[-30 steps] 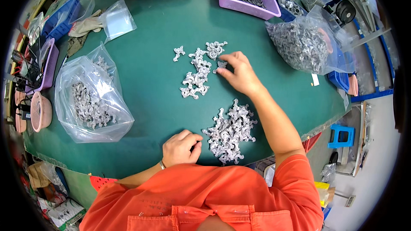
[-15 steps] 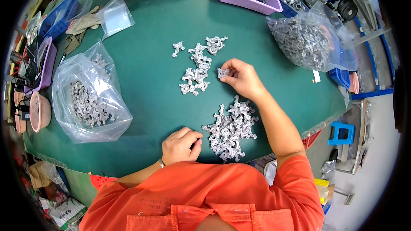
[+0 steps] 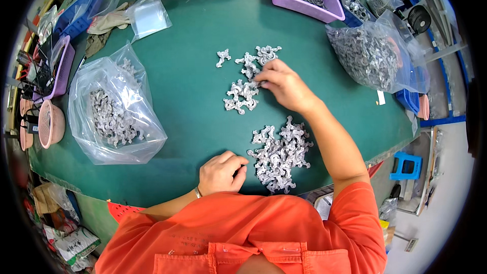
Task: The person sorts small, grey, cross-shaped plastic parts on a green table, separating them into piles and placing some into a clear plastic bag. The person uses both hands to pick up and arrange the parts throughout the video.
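My right hand (image 3: 288, 87) reaches over the middle of the green table, its fingertips pinched on a small grey metal casting at the right edge of a row of similar castings (image 3: 240, 96). The fingers partly hide that piece. More castings (image 3: 267, 55) lie just beyond the hand, and a single casting (image 3: 223, 58) sits apart to the left. My left hand (image 3: 222, 173) rests loosely curled on the table near its front edge, with nothing visible in it. Right of it, not touching, lies a larger heap of the same castings (image 3: 282, 156).
A clear plastic bag of castings (image 3: 115, 116) lies on the left; another full bag (image 3: 366, 56) stands at the right. A purple bin of dark rings (image 3: 304, 1) is at the back. Gloves (image 3: 107, 23) and a flat clear bag (image 3: 150, 14) lie far left.
My right hand has moved left with the casting, onto the row of castings. My left hand stays in its place; the whole view has shifted slightly.
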`<state>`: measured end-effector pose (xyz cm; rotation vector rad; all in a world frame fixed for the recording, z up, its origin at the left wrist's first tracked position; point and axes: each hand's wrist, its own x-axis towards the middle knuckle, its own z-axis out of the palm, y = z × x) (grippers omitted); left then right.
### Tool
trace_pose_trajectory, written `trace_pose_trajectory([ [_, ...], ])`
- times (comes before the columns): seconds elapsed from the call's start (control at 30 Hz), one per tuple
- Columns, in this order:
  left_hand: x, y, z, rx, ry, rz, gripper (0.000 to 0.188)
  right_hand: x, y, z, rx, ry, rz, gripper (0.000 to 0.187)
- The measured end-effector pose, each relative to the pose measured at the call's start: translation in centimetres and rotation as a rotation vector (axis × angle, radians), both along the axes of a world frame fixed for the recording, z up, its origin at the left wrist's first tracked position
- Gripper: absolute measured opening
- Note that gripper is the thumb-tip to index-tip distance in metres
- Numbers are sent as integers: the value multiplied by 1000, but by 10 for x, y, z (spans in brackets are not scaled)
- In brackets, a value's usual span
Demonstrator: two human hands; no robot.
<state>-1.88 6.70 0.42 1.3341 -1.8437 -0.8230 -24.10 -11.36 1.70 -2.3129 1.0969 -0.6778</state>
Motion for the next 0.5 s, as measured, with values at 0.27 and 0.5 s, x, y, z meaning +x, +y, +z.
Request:
trace_pose_trajectory([
  [0.27,-1,1,-1,-2,-8,7,8,-65,10,10,142,-1,-159,26],
  [0.5,-1,0,2,24,-23,-7,9,-50,17,-8,70,-120,-493,15],
])
